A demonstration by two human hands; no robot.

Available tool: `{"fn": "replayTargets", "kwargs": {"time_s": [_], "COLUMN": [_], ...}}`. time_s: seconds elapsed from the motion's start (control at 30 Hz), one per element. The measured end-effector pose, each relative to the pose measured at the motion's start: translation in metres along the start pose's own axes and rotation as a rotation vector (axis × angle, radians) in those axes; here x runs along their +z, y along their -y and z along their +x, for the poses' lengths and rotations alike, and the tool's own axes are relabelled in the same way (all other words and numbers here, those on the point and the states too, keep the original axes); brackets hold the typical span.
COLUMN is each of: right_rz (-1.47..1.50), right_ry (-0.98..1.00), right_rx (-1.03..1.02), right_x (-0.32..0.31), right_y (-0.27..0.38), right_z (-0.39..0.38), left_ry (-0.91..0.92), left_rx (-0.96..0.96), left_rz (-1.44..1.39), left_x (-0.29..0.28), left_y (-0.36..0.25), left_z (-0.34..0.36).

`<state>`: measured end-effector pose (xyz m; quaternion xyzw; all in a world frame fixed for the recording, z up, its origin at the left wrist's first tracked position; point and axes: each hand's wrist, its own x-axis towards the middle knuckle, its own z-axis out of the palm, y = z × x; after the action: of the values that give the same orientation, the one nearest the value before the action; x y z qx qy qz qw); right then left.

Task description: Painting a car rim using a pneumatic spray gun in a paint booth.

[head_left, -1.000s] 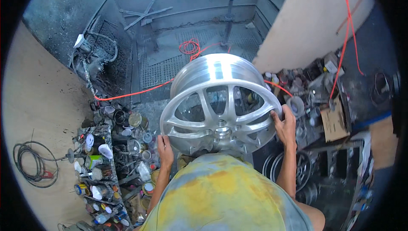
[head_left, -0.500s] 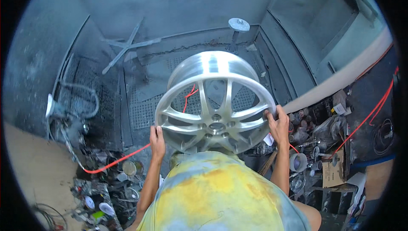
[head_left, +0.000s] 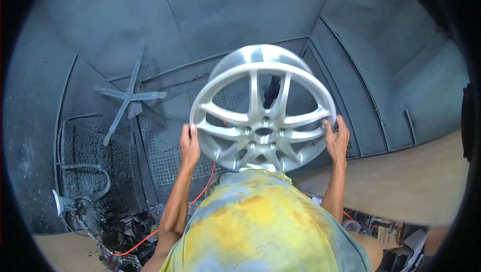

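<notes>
Between my two hands I carry a bare silver alloy wheel rim [head_left: 255, 94], its spoked face tilted up toward me and its barrel pointing away. My left hand [head_left: 190, 144] clasps the left edge of the rim, thumb upright at the lip. On the opposite edge my right hand [head_left: 337, 137] is closed, its thumb on the spoke side. The wheel's lower edge is close to the front of my yellow and grey stained shirt [head_left: 265, 222]. Behind the spokes a dark upright post shows partly.
Grey coated booth walls [head_left: 240, 11] surround the space ahead. A cross-shaped stand [head_left: 131, 95] stands at the left. A red hose [head_left: 208, 184] runs along the floor to a spray gun [head_left: 75, 204] at the left. Cluttered cans and scraps lie low on both sides.
The wheel has moved forward into the booth with both hands still on it. The view has shifted too: the round-topped stand is now hidden behind the wheel, and less side clutter shows.
</notes>
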<state>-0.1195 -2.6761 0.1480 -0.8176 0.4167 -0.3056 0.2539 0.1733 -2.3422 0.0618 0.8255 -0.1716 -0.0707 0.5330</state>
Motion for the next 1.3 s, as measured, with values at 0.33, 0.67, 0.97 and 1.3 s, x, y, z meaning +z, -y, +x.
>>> {"fn": "replayTargets", "kwargs": {"time_s": [0.33,0.67,0.97,1.3], "right_rz": [-0.143,-0.02,0.193,0.528], "right_ry": [0.002,0.198,0.173,0.713], "right_rx": [0.012,0.247,0.344,1.068], "right_x": [0.037,0.066,0.08,0.169], "right_y": [-0.043,-0.074,-0.128,-0.333], "right_z": [0.225,0.268,0.25,0.017], "left_ry": [0.059,0.222,0.238,-0.093], "left_rx": [0.101,-0.043,-0.073,-0.354], "left_rz": [0.172,0.209,0.039,0.372], "left_x": [0.109,0.141,0.131,-0.16], "left_y": [-0.086,-0.106,-0.081,0.111], "left_z": [0.232,0.286,0.277,0.042]}}
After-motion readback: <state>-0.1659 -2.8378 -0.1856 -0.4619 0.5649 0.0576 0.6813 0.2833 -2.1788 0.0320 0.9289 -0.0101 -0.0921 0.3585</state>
